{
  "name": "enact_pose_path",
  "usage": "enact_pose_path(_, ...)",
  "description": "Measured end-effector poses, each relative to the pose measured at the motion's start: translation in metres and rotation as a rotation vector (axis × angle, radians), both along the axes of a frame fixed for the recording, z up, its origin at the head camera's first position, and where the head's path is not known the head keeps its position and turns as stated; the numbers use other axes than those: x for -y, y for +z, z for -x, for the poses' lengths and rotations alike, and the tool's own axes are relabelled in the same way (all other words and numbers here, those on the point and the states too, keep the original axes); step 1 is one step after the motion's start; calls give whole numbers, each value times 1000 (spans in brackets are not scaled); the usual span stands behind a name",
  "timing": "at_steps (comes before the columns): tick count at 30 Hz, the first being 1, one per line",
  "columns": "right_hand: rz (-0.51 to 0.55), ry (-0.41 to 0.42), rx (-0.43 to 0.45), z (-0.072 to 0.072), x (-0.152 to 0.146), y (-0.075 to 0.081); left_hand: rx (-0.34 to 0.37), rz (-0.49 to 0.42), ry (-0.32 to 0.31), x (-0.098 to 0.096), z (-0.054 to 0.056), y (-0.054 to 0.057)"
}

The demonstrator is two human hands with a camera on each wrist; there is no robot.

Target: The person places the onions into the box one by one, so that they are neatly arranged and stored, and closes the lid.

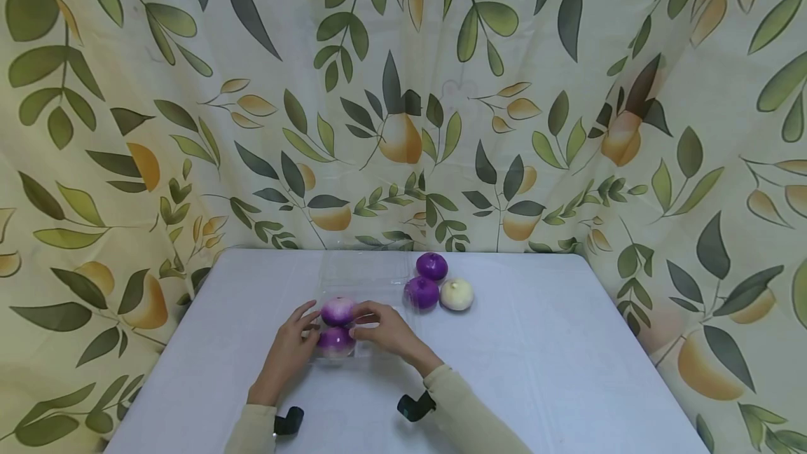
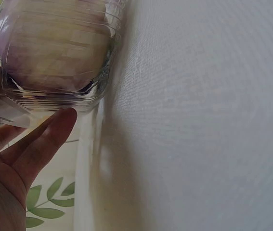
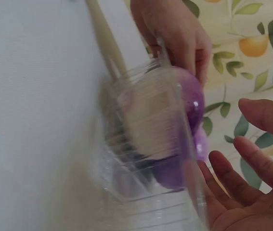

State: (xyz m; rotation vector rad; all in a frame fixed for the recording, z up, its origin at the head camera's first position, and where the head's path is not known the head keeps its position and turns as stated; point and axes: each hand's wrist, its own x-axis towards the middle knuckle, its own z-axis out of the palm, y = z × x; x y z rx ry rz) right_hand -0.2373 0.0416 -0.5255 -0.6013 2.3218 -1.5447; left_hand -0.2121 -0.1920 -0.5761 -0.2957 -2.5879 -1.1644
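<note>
Two purple onions sit one behind the other in a clear plastic clamshell box (image 3: 150, 211) on the table; the rear onion (image 1: 337, 310) is paler on top, the front onion (image 1: 336, 342) darker below. The box's raised clear lid (image 1: 364, 268) lies back behind them. My left hand (image 1: 291, 350) is at the box's left side, fingers extended, a fingertip right at its edge in the left wrist view. From the right, my right hand (image 1: 389, 331) reaches to the onions with loosely bent, spread fingers, its palm beside the box wall in the right wrist view.
Right of the lid, two purple onions (image 1: 431, 266) and a white onion (image 1: 457, 294) stand grouped on the white-covered table (image 1: 536, 370). A leaf-and-fruit patterned curtain (image 1: 403, 195) hangs right behind the table. Black wrist mounts (image 1: 416, 408) stick out from both sleeves.
</note>
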Motion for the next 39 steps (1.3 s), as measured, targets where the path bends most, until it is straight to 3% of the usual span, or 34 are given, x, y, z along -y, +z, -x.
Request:
enact_pose_path(9, 33, 15, -53, 0, -8, 30, 26, -10, 1, 1, 1, 4)
enact_pose_path(23, 134, 7, -61, -22, -25, 75, -29, -3, 0, 1, -4, 1)
enact_pose_path(39, 152, -26, -115, -36, -51, 95, -29, -9, -3, -1, -2, 4)
